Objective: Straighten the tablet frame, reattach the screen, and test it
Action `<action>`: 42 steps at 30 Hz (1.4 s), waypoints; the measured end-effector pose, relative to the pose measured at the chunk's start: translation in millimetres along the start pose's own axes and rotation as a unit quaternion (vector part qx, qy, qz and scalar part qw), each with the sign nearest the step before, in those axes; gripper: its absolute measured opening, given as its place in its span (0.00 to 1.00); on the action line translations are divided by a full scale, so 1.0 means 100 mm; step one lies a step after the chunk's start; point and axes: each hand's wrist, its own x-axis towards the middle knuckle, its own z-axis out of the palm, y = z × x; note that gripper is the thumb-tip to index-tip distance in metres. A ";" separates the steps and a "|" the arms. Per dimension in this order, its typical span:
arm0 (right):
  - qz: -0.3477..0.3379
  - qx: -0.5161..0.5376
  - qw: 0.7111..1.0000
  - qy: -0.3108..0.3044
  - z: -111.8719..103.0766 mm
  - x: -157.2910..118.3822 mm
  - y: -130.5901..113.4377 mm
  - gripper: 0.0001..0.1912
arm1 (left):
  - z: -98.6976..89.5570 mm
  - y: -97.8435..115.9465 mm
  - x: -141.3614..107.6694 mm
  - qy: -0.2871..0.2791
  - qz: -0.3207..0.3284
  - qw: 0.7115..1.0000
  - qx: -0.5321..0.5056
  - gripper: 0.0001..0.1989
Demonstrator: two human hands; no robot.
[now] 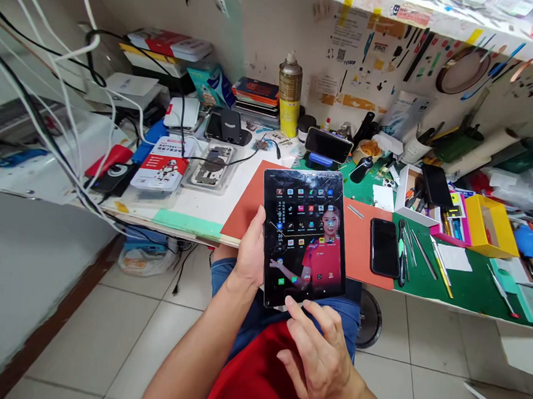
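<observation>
A tablet (306, 241) with a lit home screen of app icons is held upright over my lap, just off the bench edge. Cracks run across its glass, mostly near the upper right and along the middle. My left hand (250, 253) grips the tablet by its left edge, its fingers hidden behind. Below the lower edge hovers my right hand (315, 350), fingers apart and loosely bent, holding nothing. Its index fingertip is close to the bottom of the screen; whether it touches, I cannot tell.
Right of the tablet, a dark phone (384, 247) lies beside tweezers (423, 254) and other tools on the green mat (469, 284). A phone on a stand (328, 144) and a spray can (289, 95) stand behind. Battery boxes (162, 164) and hanging cables (68, 121) occupy the left.
</observation>
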 end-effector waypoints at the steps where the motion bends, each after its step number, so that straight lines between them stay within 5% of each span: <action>1: -0.002 0.002 1.000 0.004 0.00 0.01 -0.01 0.14 | 0.00 0.00 0.00 0.001 -0.005 1.000 -0.001 0.28; 6: 0.061 0.046 0.993 0.087 -0.11 -0.02 0.10 0.11 | -0.09 0.05 -0.03 0.021 -0.033 0.999 0.000 0.26; 11: 0.272 0.106 0.939 0.184 -0.30 0.19 0.55 0.19 | -0.34 0.09 -0.08 0.039 -0.039 0.998 -0.016 0.22; 16: 0.334 0.252 0.895 0.154 -0.39 0.78 1.13 0.15 | -0.62 0.03 -0.24 0.077 -0.027 0.997 -0.015 0.17; 19: 0.328 0.417 0.838 0.130 -0.36 1.03 1.32 0.13 | -0.78 -0.03 -0.36 0.072 -0.015 0.997 -0.005 0.22; 23: 0.319 0.495 0.796 0.143 -0.24 1.10 1.38 0.10 | -0.93 -0.09 -0.46 0.079 0.004 0.997 0.013 0.28; 27: 0.318 0.530 0.769 0.163 -0.14 1.11 1.36 0.11 | -0.96 -0.06 -0.46 0.024 -0.040 0.998 -0.037 0.23; 32: 0.332 0.588 0.718 0.169 -0.06 1.21 1.31 0.13 | -0.87 0.05 -0.43 -0.019 -0.122 0.992 -0.033 0.25; 37: 0.347 0.628 0.669 0.193 0.04 1.28 1.24 0.15 | -0.71 0.02 -0.46 -0.068 -0.092 0.992 -0.048 0.25; 42: 0.342 0.647 0.646 0.217 0.10 1.29 1.19 0.16 | -0.90 -0.01 -0.56 0.076 -0.007 0.997 -0.005 0.20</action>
